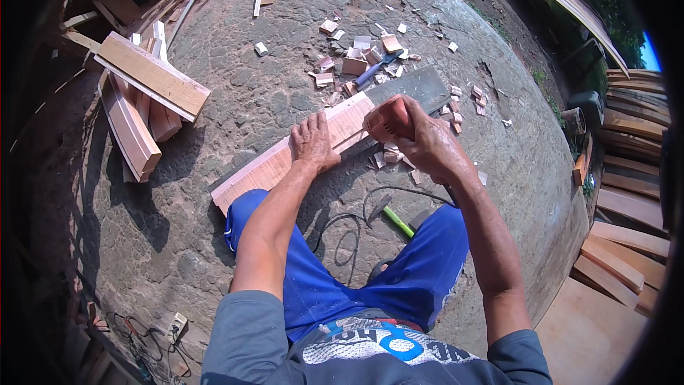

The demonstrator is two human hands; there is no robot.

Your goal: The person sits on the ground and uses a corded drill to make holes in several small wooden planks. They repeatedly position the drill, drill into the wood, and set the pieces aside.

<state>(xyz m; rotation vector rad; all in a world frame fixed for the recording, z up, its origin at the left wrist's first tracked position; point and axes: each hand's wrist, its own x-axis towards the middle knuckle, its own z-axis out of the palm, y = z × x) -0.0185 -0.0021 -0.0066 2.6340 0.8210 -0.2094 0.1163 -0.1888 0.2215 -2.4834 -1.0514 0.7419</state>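
A pinkish wooden board [263,167] lies slantwise before me on a longer dark plank [412,90], its near left end by my left knee. Across the board rests my left hand [312,144], fingers over the far side and thumb nearer me, gripping it. My right hand [431,146] is closed around a red-orange corded power tool [390,121] with vent slots, held at the board's right end. The tool's underside is hidden, so its exact kind does not show.
Cut wood blocks [354,65] and chips lie beyond the plank near a blue-handled tool [368,75]. A green-handled hammer [397,221] and a black cord [345,217] lie between my legs. Timber pieces [153,75] are stacked at left; boards [627,242] line the right. A power socket [176,326] sits lower left.
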